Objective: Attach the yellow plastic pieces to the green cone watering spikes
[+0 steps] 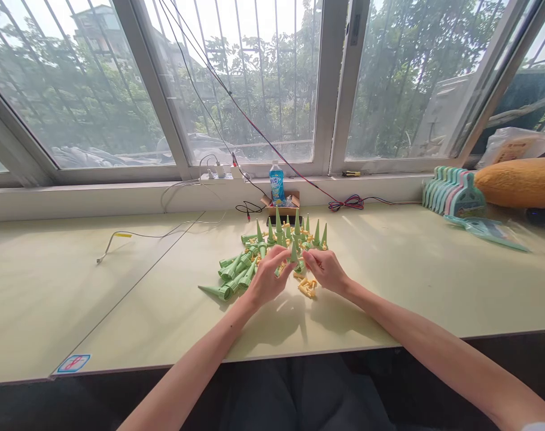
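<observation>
My left hand (271, 275) is closed round a green plastic cone (294, 251), which points upward. Close beside it, my right hand (326, 269) is pinched near the cone's side; whatever is between its fingertips is too small to make out. Several green cones (231, 267) lie in a heap left of my hands, and others stand upright behind them, such as one green upright cone (317, 233). Small yellow pegs (307, 287) lie in a loose pile on the table just below my hands, with more scattered among the cones.
On the pale table (411, 269), a small cardboard box (292, 203) and a blue-labelled bottle (276, 184) stand behind the cones. A coiled cable (346, 203) lies right of them. Pastel plastic pieces (454, 191) and an orange cushion-like thing (518, 182) sit far right. A white cable (140, 233) crosses the left.
</observation>
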Tool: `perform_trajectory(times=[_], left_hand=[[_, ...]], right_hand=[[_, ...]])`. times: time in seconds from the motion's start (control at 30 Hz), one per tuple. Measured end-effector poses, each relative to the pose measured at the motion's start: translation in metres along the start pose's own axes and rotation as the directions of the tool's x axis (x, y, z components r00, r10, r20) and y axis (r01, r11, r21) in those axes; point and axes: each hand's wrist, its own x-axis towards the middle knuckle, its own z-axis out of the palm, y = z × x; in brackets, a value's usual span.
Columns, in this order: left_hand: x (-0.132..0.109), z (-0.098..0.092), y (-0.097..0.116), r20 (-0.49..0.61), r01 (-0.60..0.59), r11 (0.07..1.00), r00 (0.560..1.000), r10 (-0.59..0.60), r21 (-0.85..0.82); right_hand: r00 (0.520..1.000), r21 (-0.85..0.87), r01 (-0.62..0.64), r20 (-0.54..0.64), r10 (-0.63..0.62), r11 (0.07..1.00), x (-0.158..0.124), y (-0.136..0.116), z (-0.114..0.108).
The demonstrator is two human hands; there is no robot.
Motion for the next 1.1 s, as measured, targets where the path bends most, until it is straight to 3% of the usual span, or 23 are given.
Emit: perform_trajectory(times=[0.17,0.37,0.63,1.1], left_hand=[[0.0000,0.0026,-0.0025,-0.030,0.023,0.998,0.999,-0.021,0.055],[-0.0013,0.0050,-0.0089,-0.140,0.118,0.989,0.985,-0.105,0.092],[0.0000,0.0018,-0.0025,-0.024,0.079,0.985,0.997,-0.076,0.154],[-0.0011,0.0015,-0.0059,-0.049,0.001,0.995,0.999,0.004,0.099]], right_hand=[[0.999,0.018,-0.006,-0.040,0.007,1.000,0.0009,-0.0002,0.0009],[0.992,0.103,-0.070,-0.099,0.081,0.992,0.0013,0.0003,-0.0001],[0.998,0.136,-0.042,-0.035,0.047,0.990,0.0007,-0.0044,-0.0014],[0.999,0.123,-0.053,-0.001,0.053,0.991,-0.0013,-0.0002,0.0002]])
